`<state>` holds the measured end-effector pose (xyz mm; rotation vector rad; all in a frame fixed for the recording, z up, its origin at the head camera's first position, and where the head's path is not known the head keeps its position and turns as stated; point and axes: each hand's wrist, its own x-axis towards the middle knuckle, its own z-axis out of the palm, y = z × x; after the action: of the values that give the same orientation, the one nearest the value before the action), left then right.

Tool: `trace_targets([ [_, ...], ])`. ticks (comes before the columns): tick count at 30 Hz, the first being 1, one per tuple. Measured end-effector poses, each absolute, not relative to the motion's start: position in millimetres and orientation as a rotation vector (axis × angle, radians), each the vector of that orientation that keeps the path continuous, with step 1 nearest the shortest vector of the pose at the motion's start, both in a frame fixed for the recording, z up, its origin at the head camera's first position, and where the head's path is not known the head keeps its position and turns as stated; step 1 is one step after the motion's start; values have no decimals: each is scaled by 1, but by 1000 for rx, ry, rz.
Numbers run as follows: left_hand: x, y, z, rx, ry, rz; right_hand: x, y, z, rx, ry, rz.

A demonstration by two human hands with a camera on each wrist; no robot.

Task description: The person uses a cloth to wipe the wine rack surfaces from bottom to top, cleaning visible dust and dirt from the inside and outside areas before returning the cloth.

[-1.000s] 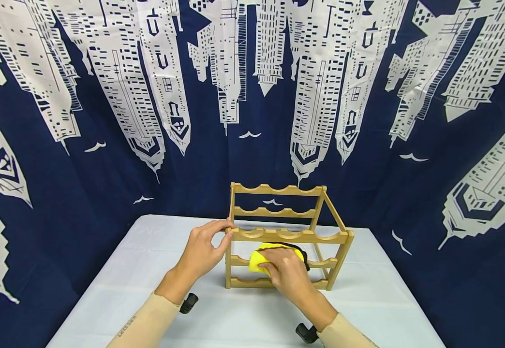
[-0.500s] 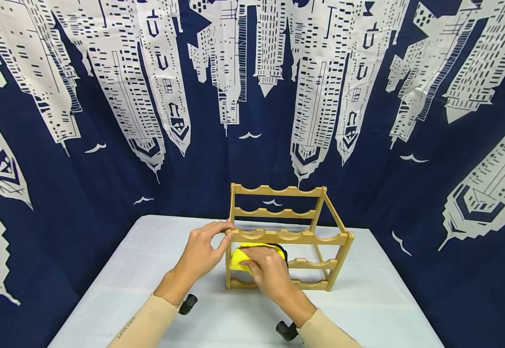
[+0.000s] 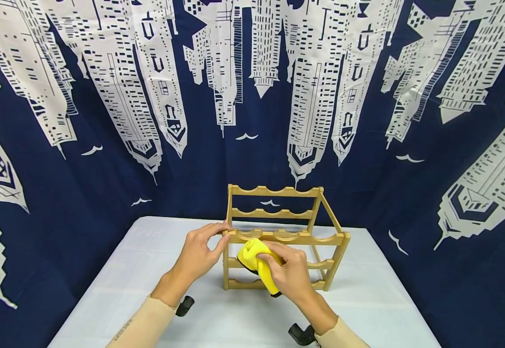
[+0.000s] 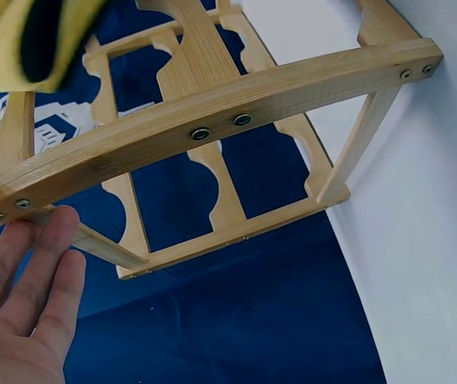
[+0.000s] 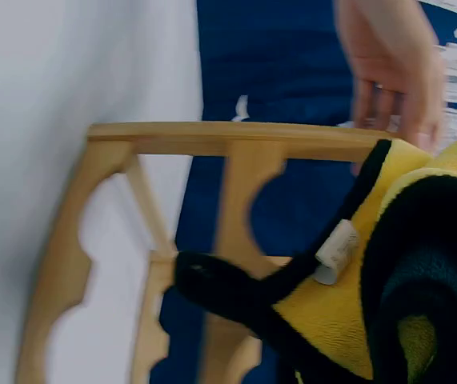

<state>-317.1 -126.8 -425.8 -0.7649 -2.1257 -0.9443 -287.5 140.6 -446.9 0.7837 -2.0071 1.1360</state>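
Note:
A wooden wine rack [image 3: 326, 240] with scalloped rails stands upright on the white table. My left hand [image 3: 201, 252] grips its top left front corner; in the left wrist view the fingers [image 4: 62, 232] lie against the side rail near two screws. My right hand [image 3: 295, 273] pinches a bunched yellow cloth [image 3: 252, 252] with black edging in front of the rack's left half. Part of the cloth hangs below the fingers. In the right wrist view, the cloth [image 5: 332, 320] shows a small white tag [image 5: 337, 252] and covers the right hand.
White cloth covers the table [image 3: 148, 256], whose far edge lies just behind the rack. Behind it hangs a navy curtain [image 3: 200, 179] with white city buildings. Black wrist mounts [image 3: 185, 306] sit under both forearms.
The right hand first slid left with the cloth along the rack's middle rail. It has since drawn back from the rail, and the cloth now hangs bunched. The left hand stays at the corner.

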Motion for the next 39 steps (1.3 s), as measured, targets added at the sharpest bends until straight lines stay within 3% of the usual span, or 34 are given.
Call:
trace_targets([
  [8, -315, -128, -427, -758, -2122, -945, -290, 156, -399, 681, -2018, 1173],
  [19, -315, -127, -428, -782, -2097, -942, -333, 163, -337, 822, -1860, 842],
  [29, -315, -127, -427, -769, -2132, -953, -342, 156, -335, 1045, -2543, 792],
  [39, -314, -129, -426, -751, -2167, -953, -328, 148, -338, 1097, -2569, 881],
])
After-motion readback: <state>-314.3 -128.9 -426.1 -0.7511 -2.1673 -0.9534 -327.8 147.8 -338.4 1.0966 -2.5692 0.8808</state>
